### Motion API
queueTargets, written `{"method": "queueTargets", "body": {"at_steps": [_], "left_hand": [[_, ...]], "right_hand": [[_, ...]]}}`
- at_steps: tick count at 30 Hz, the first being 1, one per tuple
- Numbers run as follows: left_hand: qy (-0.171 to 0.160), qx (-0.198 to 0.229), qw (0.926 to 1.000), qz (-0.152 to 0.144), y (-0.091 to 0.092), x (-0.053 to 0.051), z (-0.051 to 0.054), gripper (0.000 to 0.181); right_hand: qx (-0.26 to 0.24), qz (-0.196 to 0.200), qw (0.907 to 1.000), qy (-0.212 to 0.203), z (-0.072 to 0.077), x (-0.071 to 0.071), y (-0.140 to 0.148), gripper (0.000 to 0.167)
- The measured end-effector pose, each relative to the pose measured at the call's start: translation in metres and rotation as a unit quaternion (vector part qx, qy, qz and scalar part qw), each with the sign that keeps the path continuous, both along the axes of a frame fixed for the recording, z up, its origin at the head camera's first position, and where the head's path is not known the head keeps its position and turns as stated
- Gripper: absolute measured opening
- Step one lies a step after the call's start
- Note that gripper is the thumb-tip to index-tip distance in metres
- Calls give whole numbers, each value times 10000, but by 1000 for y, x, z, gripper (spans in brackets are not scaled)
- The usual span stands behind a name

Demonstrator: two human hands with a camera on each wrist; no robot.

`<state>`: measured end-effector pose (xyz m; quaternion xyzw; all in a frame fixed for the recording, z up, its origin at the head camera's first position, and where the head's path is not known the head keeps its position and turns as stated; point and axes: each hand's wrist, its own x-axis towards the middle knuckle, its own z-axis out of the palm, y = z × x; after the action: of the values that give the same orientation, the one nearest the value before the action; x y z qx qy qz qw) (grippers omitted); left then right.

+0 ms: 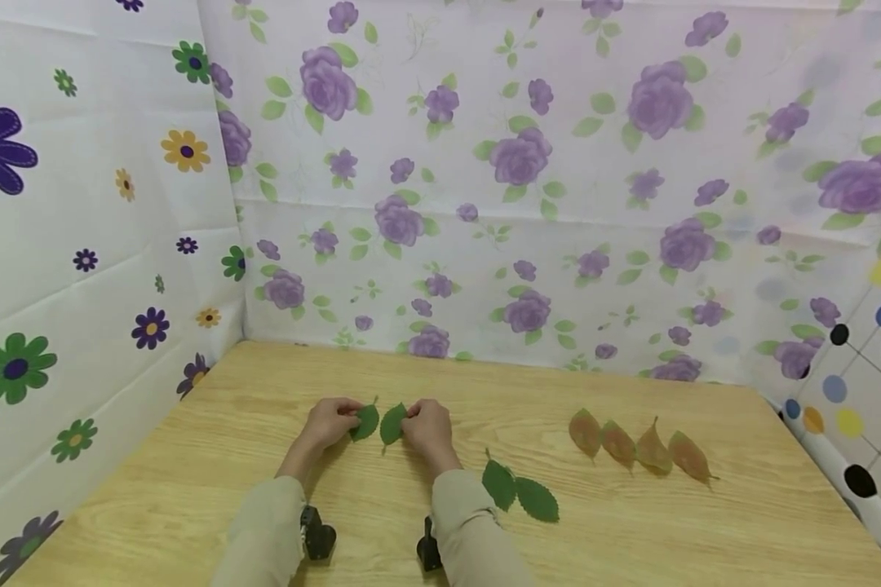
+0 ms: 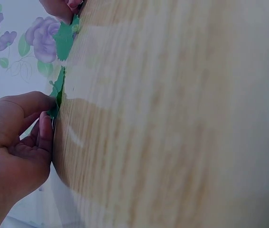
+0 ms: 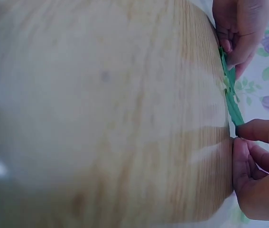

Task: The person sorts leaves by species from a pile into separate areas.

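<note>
My left hand (image 1: 330,422) pinches a green leaf (image 1: 367,421) by its left edge, just over the wooden table (image 1: 367,522). Close beside it, a second green leaf (image 1: 392,425) is pinched between the thumb and fingers of my right hand (image 1: 429,425). A narrow gap separates the two leaves; one stem points away from me, the other toward me. In the left wrist view the thumb (image 2: 41,101) bears on the leaf's edge. The right wrist view shows the right thumb (image 3: 255,129) on its leaf in the same way.
Right of my right forearm lie two more green leaves (image 1: 537,499), touching at their edges. Farther right, several reddish-brown leaves (image 1: 653,448) form a row. Flowered cloth (image 1: 455,204) hangs behind the table, with other patterned cloth (image 1: 95,302) along the left side.
</note>
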<state>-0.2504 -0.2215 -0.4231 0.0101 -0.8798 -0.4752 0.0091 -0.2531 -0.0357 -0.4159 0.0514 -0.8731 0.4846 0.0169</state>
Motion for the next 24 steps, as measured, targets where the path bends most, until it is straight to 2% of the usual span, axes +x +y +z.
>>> {"method": "queueTargets", "body": {"at_steps": [3,9,19,24], "left_hand": [[-125,-33,9999,108,1,-1,0,26],[-146,-50,9998,140,2,0,1,26],[92,37,10000,1,-1,-1,-3,25],[-33,20,9999,112,0,-1,-2,26]], "right_hand": [[56,9,10000,50,-2,-2,1,4],[178,132,9998,-25,-5,-4,-1,5],[215,164,9996,61,-6,-4,1,5],[237,311,9992,-16,-4,-4,1,7]]}}
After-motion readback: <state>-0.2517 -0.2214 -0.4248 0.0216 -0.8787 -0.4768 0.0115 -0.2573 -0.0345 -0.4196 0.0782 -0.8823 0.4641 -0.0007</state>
